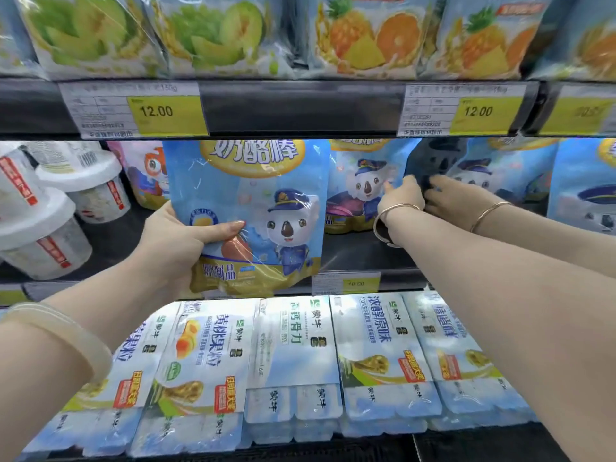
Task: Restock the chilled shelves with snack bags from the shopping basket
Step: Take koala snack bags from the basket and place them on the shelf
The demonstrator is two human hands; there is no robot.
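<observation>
Fingers of the left hand (176,238) are curled behind a blue snack bag (248,208), with the thumb laid flat across its front, so the bag is pinched by its lower left corner. It stands upright in front of the middle shelf (360,253), its bottom edge level with the shelf lip, and shows a koala in a police cap.

The right hand (401,196) reaches to the shelved koala bags (361,186) farther right. Its thumb points up, but its fingertips are hidden behind a bag's edge, so I cannot tell whether they grip anything. A second hand (458,200) with a like bangle lies just beside it; it may be a reflection.

At the left of that shelf stand lidded white tubs (50,208), stacked; their contents are not clear. The shelf above holds bags printed with melon (100,31) and with pineapple and orange (370,35). Below lie flat multipacks (290,368) side by side.
</observation>
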